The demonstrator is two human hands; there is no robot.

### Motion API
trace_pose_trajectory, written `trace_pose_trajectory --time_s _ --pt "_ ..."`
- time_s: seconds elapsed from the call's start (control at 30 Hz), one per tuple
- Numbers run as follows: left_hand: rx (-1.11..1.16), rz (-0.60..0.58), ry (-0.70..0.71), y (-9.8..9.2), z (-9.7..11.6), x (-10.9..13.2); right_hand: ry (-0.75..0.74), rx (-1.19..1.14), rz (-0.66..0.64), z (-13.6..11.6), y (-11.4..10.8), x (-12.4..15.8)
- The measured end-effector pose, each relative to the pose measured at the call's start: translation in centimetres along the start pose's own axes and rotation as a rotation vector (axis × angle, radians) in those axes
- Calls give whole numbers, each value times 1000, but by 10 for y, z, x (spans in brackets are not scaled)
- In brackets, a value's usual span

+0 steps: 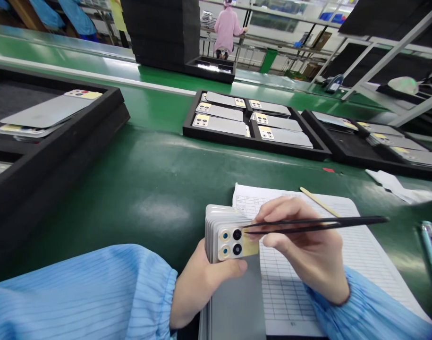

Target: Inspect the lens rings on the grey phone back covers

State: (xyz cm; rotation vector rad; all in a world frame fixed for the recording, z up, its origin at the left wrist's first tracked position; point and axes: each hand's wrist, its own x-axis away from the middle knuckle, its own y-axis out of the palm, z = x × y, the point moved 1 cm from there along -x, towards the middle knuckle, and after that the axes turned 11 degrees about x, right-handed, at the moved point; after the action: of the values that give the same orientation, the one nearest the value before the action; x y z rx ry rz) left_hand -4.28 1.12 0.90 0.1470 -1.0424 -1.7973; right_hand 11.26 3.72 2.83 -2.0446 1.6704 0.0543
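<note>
A stack of grey phone back covers [237, 295] stands near the front edge of the green table, gripped by my left hand [205, 281] with the thumb across the front cover. That cover has a camera area with four round openings and a yellow film [250, 246] on its right part. My right hand [304, 245] is closed on black tweezers [318, 224], whose tips touch or nearly touch the film's upper left edge, beside the upper right lens ring. Under my right hand lies a printed form sheet [283, 293].
Black foam trays with more covers stand at the left [56, 137], centre back [256, 146] and right [346, 151]. A yellowish stick [318, 201] lies on the paper. Tall black stack [162, 33] behind; a person in pink [227, 28] stands far off.
</note>
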Motion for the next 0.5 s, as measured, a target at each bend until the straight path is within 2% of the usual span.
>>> trace_pose_trajectory --time_s 0.17,0.5 --pt "-30 32 -62 -1 0 2 -117 85 24 1 2 5" --pt "-53 44 -46 -2 -2 2 -108 118 59 2 7 6"
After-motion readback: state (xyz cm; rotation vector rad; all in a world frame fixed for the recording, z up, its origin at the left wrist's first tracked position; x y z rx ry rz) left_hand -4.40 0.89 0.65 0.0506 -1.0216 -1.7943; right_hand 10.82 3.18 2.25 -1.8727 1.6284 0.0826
